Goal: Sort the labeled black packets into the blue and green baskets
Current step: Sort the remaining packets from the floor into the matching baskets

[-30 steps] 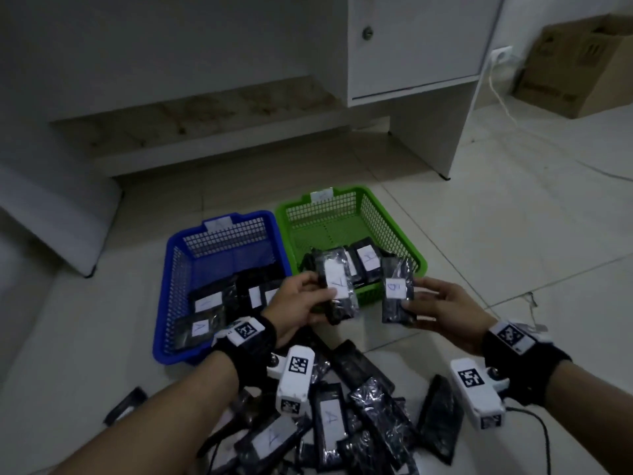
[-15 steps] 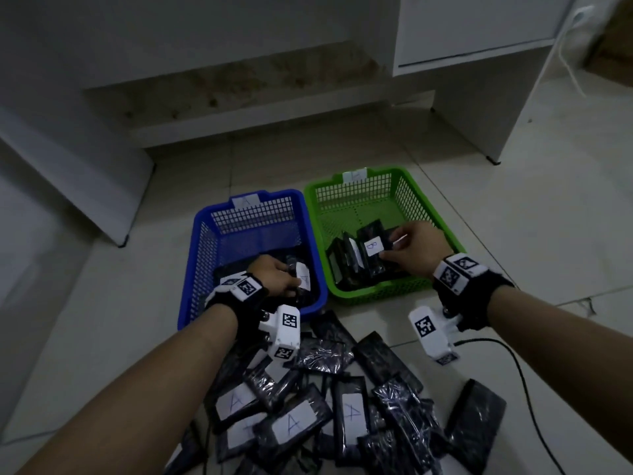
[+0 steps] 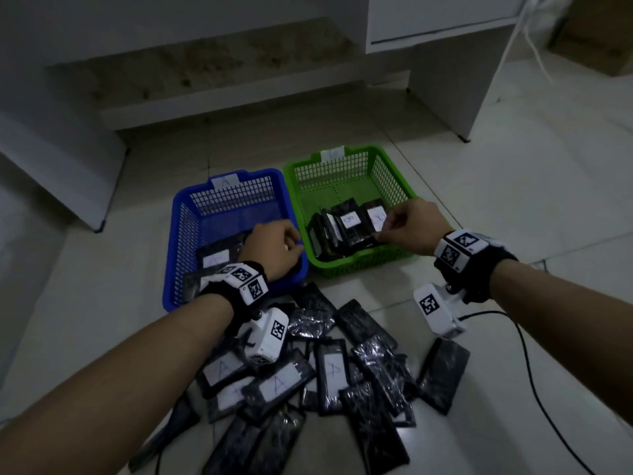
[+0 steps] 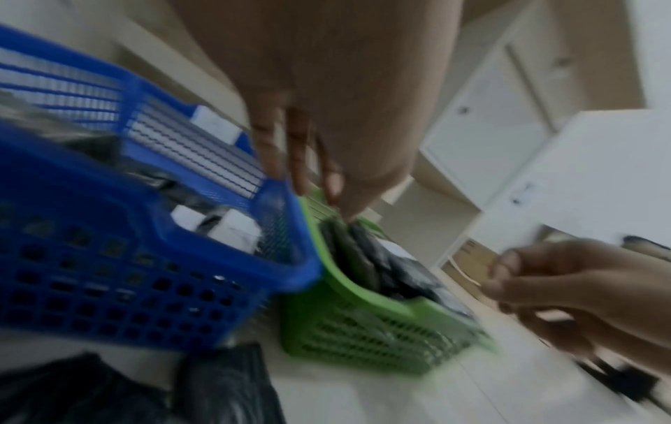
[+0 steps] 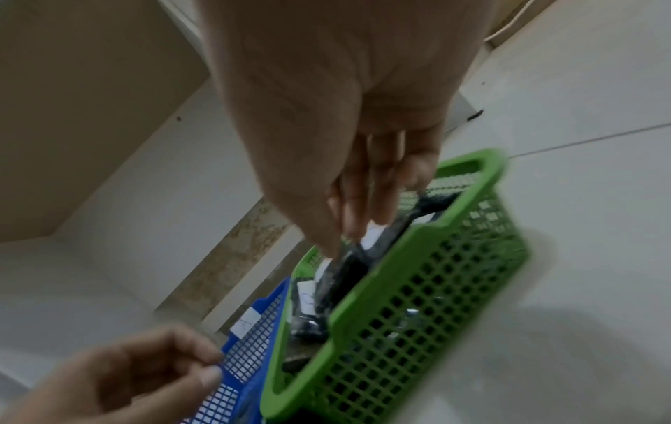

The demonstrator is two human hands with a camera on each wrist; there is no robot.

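Note:
The blue basket, tagged A, holds a few black packets. My left hand hovers over its front right corner, fingers relaxed and holding nothing. The green basket holds several packets standing on edge, one labelled B. My right hand reaches into it. Its thumb and fingertips pinch the top edge of the rightmost black packet. A pile of labelled black packets lies on the floor in front of the baskets.
A white cabinet leg stands behind the green basket on the right. A white panel leans at the left. A black cable runs over the tiles from my right wrist. A cardboard box sits far right.
Both hands carried a packet forward from above the pile to the baskets. My left hand has let its packet go in the blue basket. My right hand has lowered its packet among those in the green one.

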